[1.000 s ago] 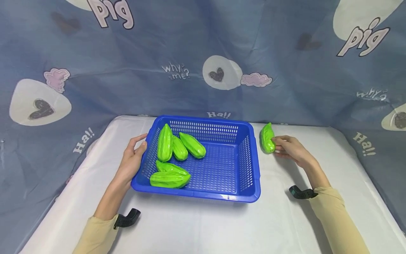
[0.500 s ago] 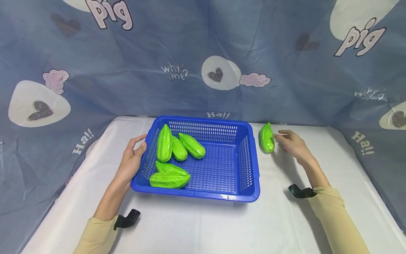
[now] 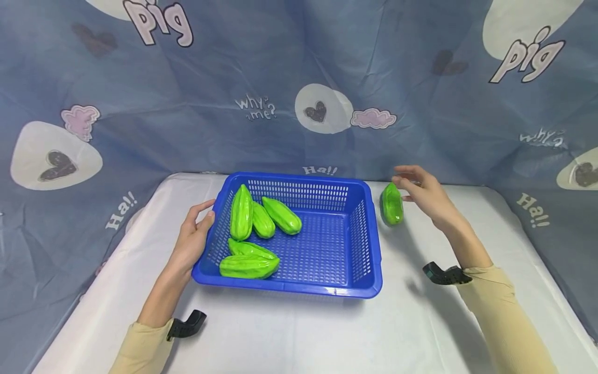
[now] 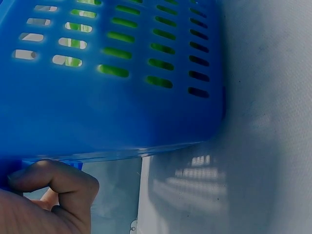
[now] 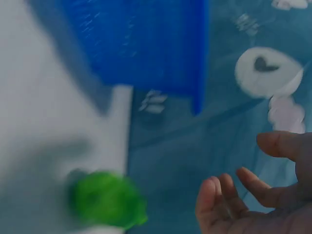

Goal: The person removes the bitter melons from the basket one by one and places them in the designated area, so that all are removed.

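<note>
On the left, my left hand (image 3: pixel 192 236) holds the left rim of a blue plastic basket (image 3: pixel 299 287). The left wrist view shows its curled fingers (image 4: pixel 63 180) at the basket's edge. Several glossy green, ridged, pointed fruits lie inside, including an upright-lying fruit (image 3: pixel 241 214) and a front one (image 3: pixel 249 266). Outside, just right of the basket, one more such fruit (image 3: pixel 392 205) rests on the white cloth. My right hand (image 3: pixel 430 195) hovers beside and over its far tip, fingers loosely spread and holding nothing. In the right wrist view that fruit (image 5: pixel 107 200) sits apart from the fingers.
White cloth (image 3: pixel 299 337) covers the table. Behind it and along both sides hangs a blue printed curtain (image 3: pixel 196 114), close to the basket's far rim. Both forearms carry black wrist cameras, the left (image 3: pixel 188 324) and the right (image 3: pixel 446 274).
My right hand has let go of the outside fruit and lifted up and away toward its far end. The fruit stays put beside the basket. My left hand keeps its grip.
</note>
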{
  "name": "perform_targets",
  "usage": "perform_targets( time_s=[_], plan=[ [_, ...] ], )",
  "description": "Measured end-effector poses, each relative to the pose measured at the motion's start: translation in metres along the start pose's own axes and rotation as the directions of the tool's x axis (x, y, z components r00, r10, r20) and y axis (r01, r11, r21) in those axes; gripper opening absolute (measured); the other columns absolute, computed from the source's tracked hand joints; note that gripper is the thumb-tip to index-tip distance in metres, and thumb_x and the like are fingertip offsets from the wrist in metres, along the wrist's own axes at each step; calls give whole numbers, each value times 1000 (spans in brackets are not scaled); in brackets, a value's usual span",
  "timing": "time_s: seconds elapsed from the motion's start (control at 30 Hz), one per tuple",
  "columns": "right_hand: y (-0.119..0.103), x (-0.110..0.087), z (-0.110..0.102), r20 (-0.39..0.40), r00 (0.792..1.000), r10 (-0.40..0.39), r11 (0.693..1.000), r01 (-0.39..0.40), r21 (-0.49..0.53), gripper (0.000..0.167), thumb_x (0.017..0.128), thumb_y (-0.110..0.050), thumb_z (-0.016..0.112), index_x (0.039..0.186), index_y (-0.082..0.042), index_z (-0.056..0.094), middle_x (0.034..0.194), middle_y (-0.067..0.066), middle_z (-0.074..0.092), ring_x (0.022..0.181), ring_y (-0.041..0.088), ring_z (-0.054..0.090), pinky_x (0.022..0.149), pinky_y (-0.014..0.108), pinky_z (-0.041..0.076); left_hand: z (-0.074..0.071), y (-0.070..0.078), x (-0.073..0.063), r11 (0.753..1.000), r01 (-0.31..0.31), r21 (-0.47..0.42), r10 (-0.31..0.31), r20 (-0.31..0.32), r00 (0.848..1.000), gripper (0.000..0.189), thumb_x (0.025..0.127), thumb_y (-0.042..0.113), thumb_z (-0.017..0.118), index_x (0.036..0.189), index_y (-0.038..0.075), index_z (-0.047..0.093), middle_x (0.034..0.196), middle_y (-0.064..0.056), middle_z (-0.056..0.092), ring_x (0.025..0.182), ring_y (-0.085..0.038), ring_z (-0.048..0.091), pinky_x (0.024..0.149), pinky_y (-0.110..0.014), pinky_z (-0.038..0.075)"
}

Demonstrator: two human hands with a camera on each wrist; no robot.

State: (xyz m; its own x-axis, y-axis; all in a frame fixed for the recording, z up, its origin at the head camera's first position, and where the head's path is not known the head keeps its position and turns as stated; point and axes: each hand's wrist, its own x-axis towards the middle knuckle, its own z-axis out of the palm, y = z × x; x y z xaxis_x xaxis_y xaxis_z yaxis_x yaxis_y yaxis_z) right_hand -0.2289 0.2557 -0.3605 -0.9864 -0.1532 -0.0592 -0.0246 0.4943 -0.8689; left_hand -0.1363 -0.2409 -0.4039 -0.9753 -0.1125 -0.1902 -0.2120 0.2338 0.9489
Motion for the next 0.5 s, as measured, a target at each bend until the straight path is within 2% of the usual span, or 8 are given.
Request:
perform_targets(
  time_s=[0.13, 0.23, 0.3, 0.5],
  plan=[
    [-32, 0, 4, 71, 996, -46, 997, 41, 61, 59, 113, -36, 55, 162, -5, 43, 158, 20, 50, 117, 1, 61, 92, 15, 57, 0, 0, 0, 1000, 2, 1, -2, -4, 1000, 56, 117, 42, 37, 170, 23, 29, 119, 8, 69, 93, 0, 70, 79, -23, 58],
    [-51, 0, 10, 123, 990, -72, 995, 62, 85, 59, 113, -36, 56, 161, -5, 43, 157, 20, 51, 118, 3, 65, 93, 16, 58, 0, 0, -1, 1000, -1, -6, 1, -2, 1000, 56, 118, 41, 37, 170, 23, 29, 119, 8, 69, 93, -1, 70, 79, -24, 58],
    [-61, 0, 15, 162, 983, -83, 993, 68, 96, 57, 113, -34, 56, 160, -4, 43, 158, 22, 51, 122, 8, 67, 95, 18, 60, 0, 0, -1, 1000, -6, -11, 6, 2, 1000, 56, 118, 41, 37, 170, 22, 29, 120, 8, 69, 94, -1, 70, 80, -24, 58],
    [-81, 5, 28, 284, 955, -88, 993, 61, 102, 56, 112, -34, 57, 159, -4, 46, 161, 19, 51, 140, 39, 62, 99, 27, 61, 0, 0, 0, 1000, -14, -10, 14, 4, 1000, 56, 118, 41, 37, 170, 21, 29, 118, 9, 68, 93, -1, 70, 79, -24, 58]
  ],
)
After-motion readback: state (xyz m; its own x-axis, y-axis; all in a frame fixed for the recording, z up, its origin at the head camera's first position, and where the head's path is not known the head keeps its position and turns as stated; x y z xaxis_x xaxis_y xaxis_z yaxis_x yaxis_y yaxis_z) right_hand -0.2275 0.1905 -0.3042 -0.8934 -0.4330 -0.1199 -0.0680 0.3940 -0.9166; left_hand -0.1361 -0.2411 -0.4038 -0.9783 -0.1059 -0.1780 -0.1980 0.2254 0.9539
